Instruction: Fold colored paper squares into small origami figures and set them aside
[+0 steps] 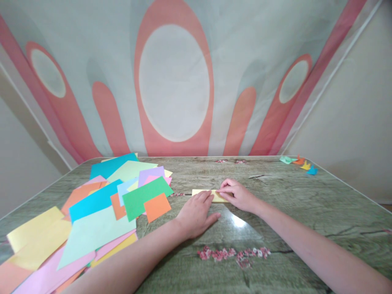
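Observation:
A narrow folded strip of pale yellow paper [217,198] lies flat on the table in front of me. My left hand [197,212] rests over its left part, palm down, fingers stretched out and the thumb apart on the tabletop. At the right part of the strip, my right hand [237,194] has its thumb and fingertips closed on the paper, with the other fingers curled. Both hands partly cover the strip, so its folds are hard to make out.
Loose coloured paper sheets, among them a green rectangle [147,198] and an orange square [157,207], overlap on the left. Several small folded paper figures, including a blue one [312,170], stand at the far right. A printed cloth [174,81] hangs behind the wood-grain table [306,212].

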A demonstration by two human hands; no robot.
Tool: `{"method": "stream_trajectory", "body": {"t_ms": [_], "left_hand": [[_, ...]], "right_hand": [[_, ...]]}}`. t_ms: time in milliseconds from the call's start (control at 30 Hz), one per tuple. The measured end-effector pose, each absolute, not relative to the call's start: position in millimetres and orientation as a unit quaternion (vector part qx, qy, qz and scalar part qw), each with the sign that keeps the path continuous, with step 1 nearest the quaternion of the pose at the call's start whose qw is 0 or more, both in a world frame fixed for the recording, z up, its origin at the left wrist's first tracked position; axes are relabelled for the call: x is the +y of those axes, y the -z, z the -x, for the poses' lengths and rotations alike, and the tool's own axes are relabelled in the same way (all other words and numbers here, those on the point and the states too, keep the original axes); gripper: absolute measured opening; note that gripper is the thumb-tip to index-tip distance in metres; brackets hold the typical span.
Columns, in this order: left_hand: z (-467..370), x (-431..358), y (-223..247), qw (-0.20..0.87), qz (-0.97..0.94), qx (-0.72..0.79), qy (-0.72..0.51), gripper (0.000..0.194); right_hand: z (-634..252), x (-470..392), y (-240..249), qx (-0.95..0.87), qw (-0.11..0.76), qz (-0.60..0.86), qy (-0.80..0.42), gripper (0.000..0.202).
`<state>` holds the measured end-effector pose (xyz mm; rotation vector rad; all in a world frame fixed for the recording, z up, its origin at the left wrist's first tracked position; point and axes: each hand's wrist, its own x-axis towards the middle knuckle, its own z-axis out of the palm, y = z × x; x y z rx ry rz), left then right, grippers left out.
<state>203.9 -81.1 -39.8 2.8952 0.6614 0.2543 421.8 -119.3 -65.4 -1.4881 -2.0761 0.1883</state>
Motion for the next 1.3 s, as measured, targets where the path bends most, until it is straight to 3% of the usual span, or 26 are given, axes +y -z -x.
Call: {"method": "stream_trajectory", "body": {"t_ms": [567,1300], "left_hand": [[-202.0,-70.5,38.7,0.077,-0.967,0.221,-0.104,0.050],[-201.9,-71.7,37.5,0.046,-0.971,0.217,-0.089,0.055]], "right_hand": [[-399.5,-136.4,49.2,-0.839,0.225,0.495,-0.002,0.025],[-395.5,-141.1,37.5,-0.868,0.098,0.483,0.063,0.030]]}}
